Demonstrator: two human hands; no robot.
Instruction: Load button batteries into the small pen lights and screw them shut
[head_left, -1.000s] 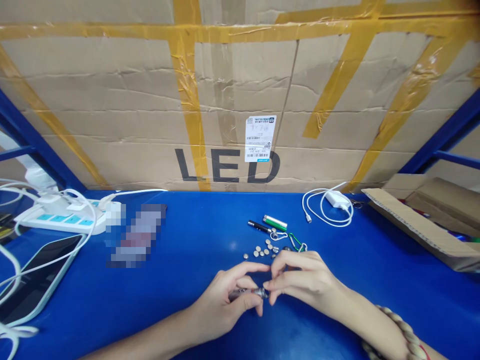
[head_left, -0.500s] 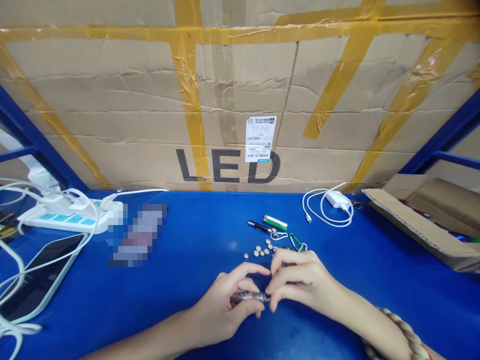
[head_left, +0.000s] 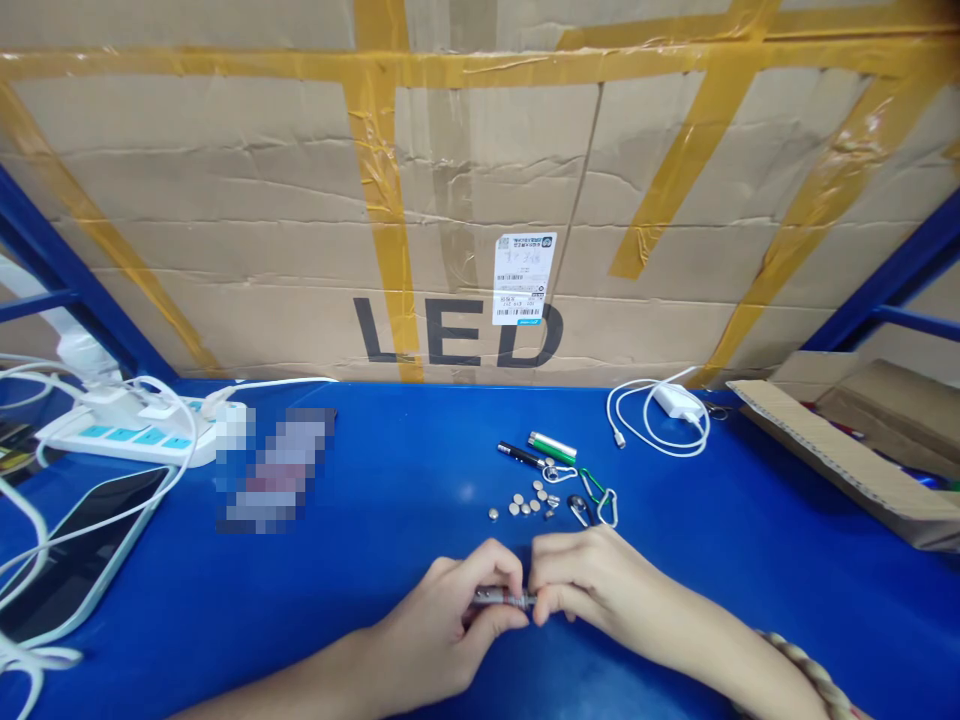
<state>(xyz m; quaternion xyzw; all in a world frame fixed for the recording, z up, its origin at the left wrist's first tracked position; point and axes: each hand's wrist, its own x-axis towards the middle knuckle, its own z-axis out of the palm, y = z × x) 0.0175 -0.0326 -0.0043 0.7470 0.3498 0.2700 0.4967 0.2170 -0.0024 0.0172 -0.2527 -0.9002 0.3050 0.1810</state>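
Grey tube (head_left: 491, 597) sits in left fingers (head_left: 493, 622), right fingers (head_left: 556, 600) pinching its end.

A large cardboard carton (head_left: 277, 230), crossed by yellow tape (head_left: 375, 140) and printed "LED", stands along the far edge of the glossy blue worktop (head_left: 405, 460); slanting blue posts (head_left: 877, 297) flank it.

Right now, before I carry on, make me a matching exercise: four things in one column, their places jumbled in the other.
1. slim grey tube
2. small silver discs
3. charger
4. power strip

A. back right, beside looped white cable
B. left side, plugs in it
C. in the left hand, one end at the right hand
D. loosely grouped beyond the hands

Pairs: 1-C, 2-D, 3-A, 4-B.
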